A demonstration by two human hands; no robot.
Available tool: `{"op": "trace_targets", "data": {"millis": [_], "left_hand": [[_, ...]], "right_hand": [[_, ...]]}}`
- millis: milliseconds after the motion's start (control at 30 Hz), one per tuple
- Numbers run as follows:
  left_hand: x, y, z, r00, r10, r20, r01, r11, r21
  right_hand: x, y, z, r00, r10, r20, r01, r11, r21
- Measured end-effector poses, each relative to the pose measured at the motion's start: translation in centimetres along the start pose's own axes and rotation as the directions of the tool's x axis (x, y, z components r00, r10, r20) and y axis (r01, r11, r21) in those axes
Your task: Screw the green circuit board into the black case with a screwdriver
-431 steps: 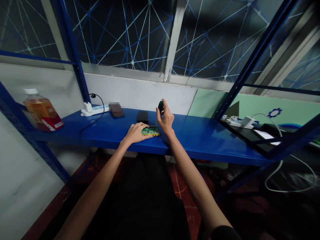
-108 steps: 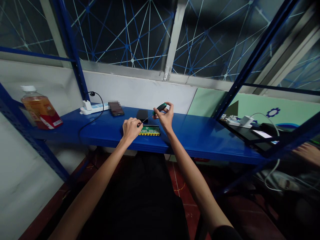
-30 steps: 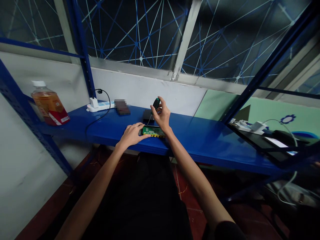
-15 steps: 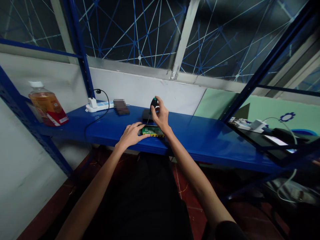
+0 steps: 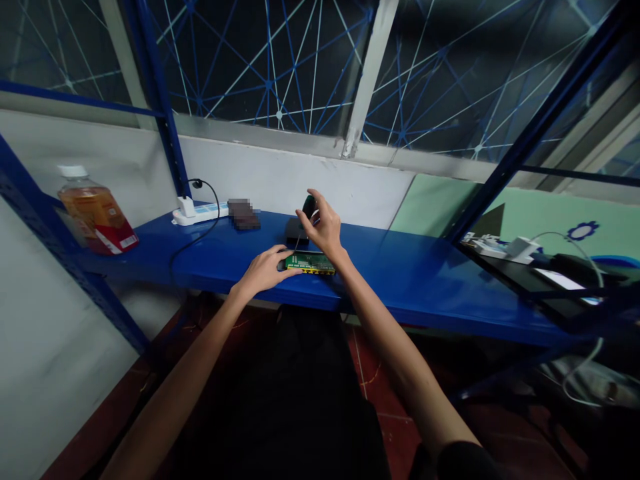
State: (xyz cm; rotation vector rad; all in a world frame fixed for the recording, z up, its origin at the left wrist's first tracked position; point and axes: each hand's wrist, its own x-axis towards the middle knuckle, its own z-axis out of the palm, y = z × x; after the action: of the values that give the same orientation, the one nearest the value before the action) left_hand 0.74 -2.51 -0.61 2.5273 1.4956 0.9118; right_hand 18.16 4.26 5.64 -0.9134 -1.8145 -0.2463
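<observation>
A green circuit board (image 5: 313, 261) with a yellow strip along its near side lies near the front edge of the blue table. My left hand (image 5: 263, 270) grips the board's left end, thumb in front and fingers behind. Above the board, my right hand (image 5: 326, 230) has its fingers around the dark green and black handle of a screwdriver (image 5: 309, 208). The screwdriver stands almost upright, its thin shaft reaching down to the board's back left part. What the tip touches is too small to make out. Just behind the board sits a dark box-like object (image 5: 296, 231).
A white power strip (image 5: 203, 213) with a black cable and a blurred dark object (image 5: 244, 215) lie at the back left. A drink bottle (image 5: 97, 210) stands far left. Blue rack posts (image 5: 163, 133) frame the table (image 5: 415, 280); a lit phone (image 5: 565, 285) lies at right.
My right hand's fingers have shifted around the screwdriver handle, with the thumb and index finger now spread further apart. My left hand and the board have stayed about where they were.
</observation>
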Motion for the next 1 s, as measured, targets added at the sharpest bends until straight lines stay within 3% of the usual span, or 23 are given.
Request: {"op": "trace_targets", "data": {"millis": [267, 533, 767, 1000], "left_hand": [[3.0, -0.2, -0.4, 0.989, 0.076, 0.124, -0.072, 0.997, -0.035], [7.6, -0.4, -0.1, 0.959, 0.204, 0.197, -0.227, 0.968, 0.104], [9.6, -1.2, 2.9, 0.926, 0.37, 0.078, -0.373, 0.928, 0.021], [9.6, -0.9, 3.8, 0.925, 0.379, 0.009, -0.378, 0.924, -0.062]], "right_hand": [[1.1, 0.8, -0.6, 0.999, -0.05, 0.019, 0.049, 0.998, 0.048], [2.7, 2.8, -1.6, 0.988, -0.076, 0.134, 0.062, 0.993, 0.102], [2.3, 4.4, -1.9, 0.996, -0.045, 0.083, 0.033, 0.989, 0.145], [1.7, 4.3, -2.9, 0.989, -0.002, 0.151, -0.026, 0.983, 0.181]]}}
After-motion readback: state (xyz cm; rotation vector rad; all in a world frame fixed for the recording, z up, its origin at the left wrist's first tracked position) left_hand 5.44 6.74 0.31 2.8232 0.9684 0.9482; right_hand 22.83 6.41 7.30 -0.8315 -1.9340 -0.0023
